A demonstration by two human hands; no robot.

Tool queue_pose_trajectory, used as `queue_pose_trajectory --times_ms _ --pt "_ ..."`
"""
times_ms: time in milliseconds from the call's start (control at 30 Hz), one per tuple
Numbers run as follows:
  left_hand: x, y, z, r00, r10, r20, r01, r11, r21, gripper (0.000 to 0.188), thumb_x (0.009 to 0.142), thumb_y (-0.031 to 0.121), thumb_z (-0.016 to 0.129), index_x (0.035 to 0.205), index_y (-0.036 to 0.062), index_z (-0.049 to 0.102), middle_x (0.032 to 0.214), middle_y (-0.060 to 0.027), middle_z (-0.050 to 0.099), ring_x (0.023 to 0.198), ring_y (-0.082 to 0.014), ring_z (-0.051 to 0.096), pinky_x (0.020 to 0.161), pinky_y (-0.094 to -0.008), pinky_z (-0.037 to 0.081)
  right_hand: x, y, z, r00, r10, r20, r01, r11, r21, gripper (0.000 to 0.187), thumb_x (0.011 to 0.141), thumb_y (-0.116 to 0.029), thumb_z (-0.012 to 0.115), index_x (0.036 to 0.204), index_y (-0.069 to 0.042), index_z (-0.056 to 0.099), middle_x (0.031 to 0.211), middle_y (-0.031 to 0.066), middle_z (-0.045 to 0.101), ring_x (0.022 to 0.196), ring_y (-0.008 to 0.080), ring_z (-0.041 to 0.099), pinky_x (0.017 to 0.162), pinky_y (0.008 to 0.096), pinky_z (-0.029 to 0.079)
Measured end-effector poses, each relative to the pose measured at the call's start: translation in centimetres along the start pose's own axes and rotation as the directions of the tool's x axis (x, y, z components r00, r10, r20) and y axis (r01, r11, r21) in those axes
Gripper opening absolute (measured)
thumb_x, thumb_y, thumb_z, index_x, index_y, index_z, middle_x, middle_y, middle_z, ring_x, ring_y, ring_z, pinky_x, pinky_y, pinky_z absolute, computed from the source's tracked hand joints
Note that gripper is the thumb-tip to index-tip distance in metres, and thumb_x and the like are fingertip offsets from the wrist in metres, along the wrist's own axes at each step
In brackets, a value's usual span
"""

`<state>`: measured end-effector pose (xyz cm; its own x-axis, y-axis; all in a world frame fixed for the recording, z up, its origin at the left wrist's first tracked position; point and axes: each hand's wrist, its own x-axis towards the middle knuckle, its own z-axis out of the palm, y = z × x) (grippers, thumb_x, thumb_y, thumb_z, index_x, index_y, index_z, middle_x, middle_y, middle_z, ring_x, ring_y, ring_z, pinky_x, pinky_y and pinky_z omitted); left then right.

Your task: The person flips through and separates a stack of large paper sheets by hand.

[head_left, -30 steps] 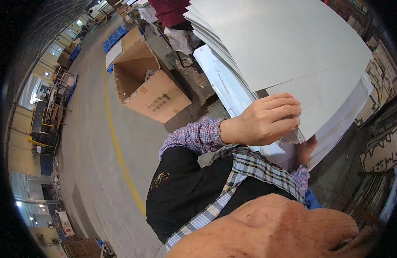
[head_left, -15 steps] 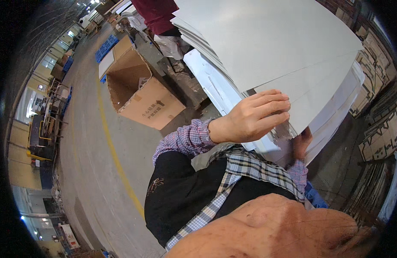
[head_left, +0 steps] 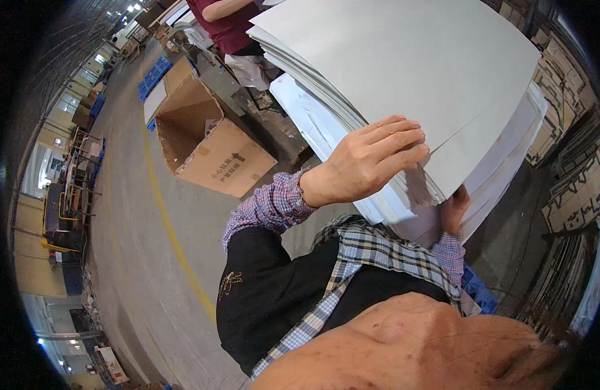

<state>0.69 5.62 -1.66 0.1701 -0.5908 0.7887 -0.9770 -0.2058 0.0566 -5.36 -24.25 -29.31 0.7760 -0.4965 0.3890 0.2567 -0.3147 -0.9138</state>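
A thick stack of large pale grey sheets point(head_left: 417, 65) fills the upper right, its layered edges showing on the left side. At its near corner my left hand point(head_left: 371, 159) reaches over, fingers stretched out and lying close to the top sheet's edge; its thumb is hidden. My right hand point(head_left: 455, 209) is at the near right edge, fingers curled against the sheets and partly hidden under them. Beneath lie white sheets or wrapping point(head_left: 505, 146) that stick out on both sides.
A large open cardboard box point(head_left: 228, 159) stands on the floor to the left, a blue pallet point(head_left: 156, 78) beyond it. Another person in a dark red top point(head_left: 232, 29) works at the far side. Stacked die-cut boards point(head_left: 573, 201) line the right.
The upper sheets now lie more evenly, with fewer offset edges showing. My left hand has shifted slightly left and up. The other person's forearm has come into view.
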Motion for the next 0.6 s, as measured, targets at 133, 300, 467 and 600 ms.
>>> queue_pose_trajectory --times_ms 133,300,467,600 --pt "-0.4 -0.4 -0.6 1.0 -0.001 -0.023 0.002 0.998 0.065 0.027 0.086 0.0 0.074 0.112 -0.0002 0.073 0.118 -0.0168 0.075 0.115 -0.0341 0.073 0.102 -0.0482 0.06 -0.2 0.1 -0.4 1.0 -0.001 0.003 0.001 0.993 -0.122 0.025 0.105 -0.011 0.064 0.087 0.006 0.06 0.074 0.0021 0.052 0.071 0.0096 0.045 0.062 0.029 0.04" --pt "-1.0 -0.7 -1.2 0.998 -0.038 -0.042 0.041 0.996 0.084 0.023 0.087 -0.003 0.071 0.109 0.0002 0.073 0.114 -0.0167 0.076 0.112 -0.0344 0.074 0.101 -0.0486 0.061 -0.9 -0.7 -0.2 1.0 0.021 0.004 -0.021 0.999 -0.031 0.022 0.105 -0.01 0.063 0.09 0.007 0.063 0.077 0.0038 0.06 0.073 0.0107 0.05 0.064 0.0295 0.044" --pt "-0.2 -0.7 -0.8 0.999 -0.009 -0.03 0.012 0.997 0.078 0.021 0.088 -0.002 0.07 0.108 0.0003 0.076 0.112 -0.0177 0.077 0.111 -0.0334 0.075 0.101 -0.0489 0.061 -0.5 0.7 -0.8 0.996 0.087 0.0 -0.086 0.991 -0.098 0.024 0.106 -0.015 0.063 0.096 0.006 0.069 0.082 0.0093 0.067 0.079 0.0109 0.058 0.071 0.0309 0.049" --pt "-0.4 -2.3 -0.7 1.0 -0.007 0.0 0.007 0.99 0.14 0.025 0.085 -0.001 0.071 0.109 -0.0004 0.074 0.115 -0.0178 0.074 0.113 -0.0361 0.073 0.104 -0.0515 0.057 0.2 -1.2 0.3 1.0 -0.001 -0.02 -0.003 0.982 -0.189 0.029 0.106 -0.022 0.065 0.099 0.005 0.071 0.074 0.0155 0.066 0.068 0.0177 0.06 0.066 0.0344 0.051"
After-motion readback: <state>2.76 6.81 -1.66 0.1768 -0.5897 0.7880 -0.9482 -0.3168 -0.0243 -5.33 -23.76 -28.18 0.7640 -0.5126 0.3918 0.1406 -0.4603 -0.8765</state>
